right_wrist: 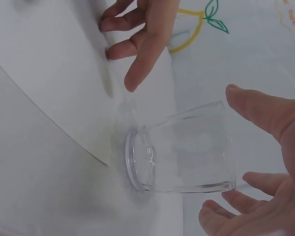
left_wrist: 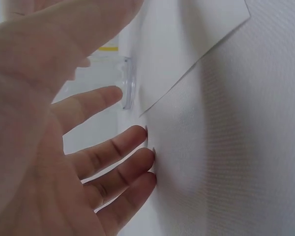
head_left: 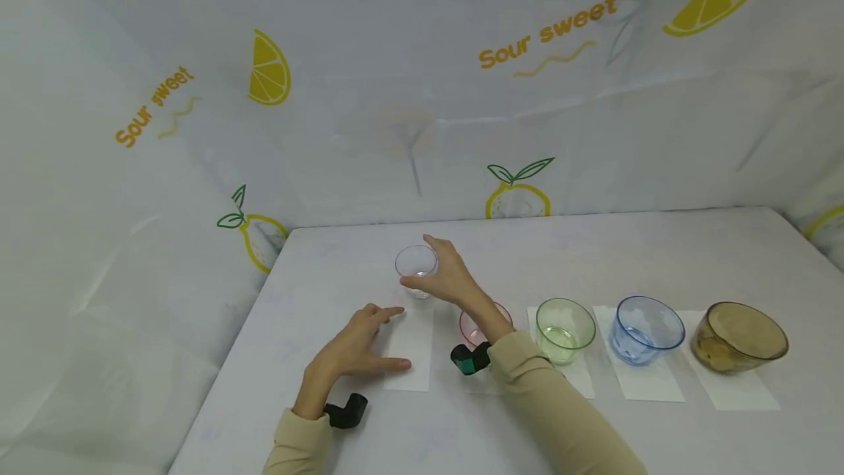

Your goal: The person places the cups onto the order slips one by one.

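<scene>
A clear glass tumbler [head_left: 412, 273] stands upright on the table behind a white paper strip [head_left: 412, 350]. My right hand [head_left: 450, 274] is at the tumbler's right side, its thumb and fingers spread about the rim. The right wrist view shows a gap between that thumb and the glass [right_wrist: 191, 152]. My left hand [head_left: 352, 343] is at the paper's left edge, thumb and index finger reaching over it. Its fingers [left_wrist: 125, 162] are spread, with the fingertips right at the tabletop.
To the right stand a pink glass [head_left: 467, 325], partly behind my right wrist, a green glass [head_left: 565, 328], a blue glass bowl [head_left: 646, 332] and a wider amber bowl [head_left: 735, 343]. White paper strips lie under them. A lemon-printed sheet [head_left: 369, 138] hangs behind the table.
</scene>
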Demonstrator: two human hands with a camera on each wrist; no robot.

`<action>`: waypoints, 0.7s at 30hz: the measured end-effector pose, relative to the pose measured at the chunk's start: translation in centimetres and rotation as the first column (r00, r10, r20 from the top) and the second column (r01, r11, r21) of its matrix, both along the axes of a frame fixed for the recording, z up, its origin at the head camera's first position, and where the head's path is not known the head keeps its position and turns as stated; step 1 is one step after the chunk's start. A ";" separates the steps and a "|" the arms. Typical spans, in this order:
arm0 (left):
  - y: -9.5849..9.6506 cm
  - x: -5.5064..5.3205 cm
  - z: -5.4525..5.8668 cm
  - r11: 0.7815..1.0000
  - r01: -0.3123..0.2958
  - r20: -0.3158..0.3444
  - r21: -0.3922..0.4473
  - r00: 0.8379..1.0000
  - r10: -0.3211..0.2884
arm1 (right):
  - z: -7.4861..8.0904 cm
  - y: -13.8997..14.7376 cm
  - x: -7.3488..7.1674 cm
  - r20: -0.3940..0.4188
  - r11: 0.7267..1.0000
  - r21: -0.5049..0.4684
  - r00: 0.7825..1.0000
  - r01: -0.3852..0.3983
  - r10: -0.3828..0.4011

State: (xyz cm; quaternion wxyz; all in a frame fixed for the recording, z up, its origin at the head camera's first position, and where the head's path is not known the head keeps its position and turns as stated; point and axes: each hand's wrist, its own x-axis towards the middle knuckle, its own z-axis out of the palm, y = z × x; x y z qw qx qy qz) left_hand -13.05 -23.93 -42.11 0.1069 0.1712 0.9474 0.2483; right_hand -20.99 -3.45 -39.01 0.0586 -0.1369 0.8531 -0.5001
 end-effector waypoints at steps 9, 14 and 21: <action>-0.1 0.2 0.0 1.000 0.003 0.017 0.002 1.000 -0.004 | -0.8 -0.1 0.1 0.055 0.999 0.044 0.998 0.003 -0.006; 0.0 0.2 -0.1 1.000 -0.006 0.028 -0.011 1.000 0.006 | -1.0 0.0 0.1 0.068 0.999 0.039 0.998 0.011 -0.013; 0.0 0.4 0.0 1.000 0.001 0.022 -0.015 1.000 -0.001 | -0.8 0.0 0.2 0.057 0.999 0.037 0.998 0.020 -0.022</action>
